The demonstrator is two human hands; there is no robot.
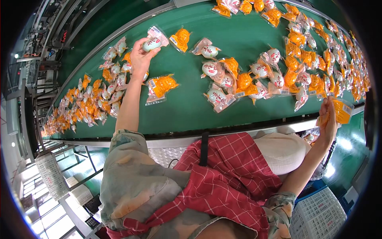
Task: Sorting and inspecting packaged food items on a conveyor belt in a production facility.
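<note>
My left hand (141, 58) is raised over the green conveyor belt (182, 119), its fingers around a pale egg in a clear vacuum pouch (152, 44). The pouch's flat end points away from me. At the belt's near right edge, my right hand (327, 119) grips an orange pouch (342, 111); the fingers hide part of it. Just right of my left hand lies an orange-wrapped pouch (180, 40). Nearer to me, another orange pouch (162, 85) overlaps a clear one. Several pale egg pouches (217, 97) lie mid-belt.
Dense pouches crowd the belt's left part (86, 104) and right part (328, 62). A metal rail (167, 143) runs along the near edge, against my red checked apron (226, 167). White plastic crates (319, 213) stand low at the right. Metal framework (49, 67) rises at the left.
</note>
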